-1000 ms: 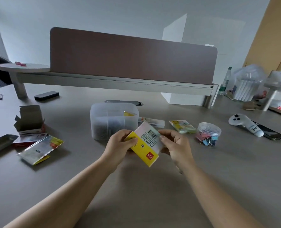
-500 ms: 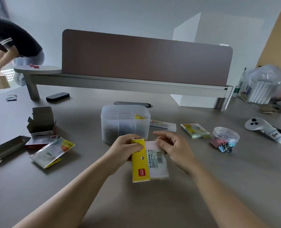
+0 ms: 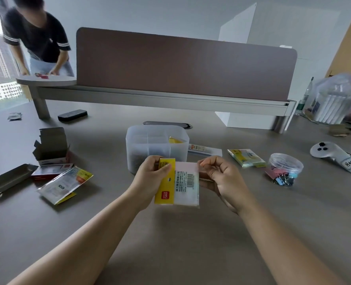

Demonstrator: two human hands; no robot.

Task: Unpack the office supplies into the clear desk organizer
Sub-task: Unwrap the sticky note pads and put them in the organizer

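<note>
Both grips, left hand (image 3: pixel 150 177) and right hand (image 3: pixel 221 177), pinch the packet (image 3: pixel 178 186), hiding its edges.

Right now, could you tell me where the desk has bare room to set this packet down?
Bare desk lies in front of the hands. The left is crowded by the opened box and wrappers, the right by the clip tub.

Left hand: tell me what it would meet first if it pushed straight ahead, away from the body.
Probably the clear desk organizer. The left hand, its grip on the yellow end of the packet, sits just in front of the organizer's near wall, so that wall likely comes first, though depth is hard to judge from one view.
</note>
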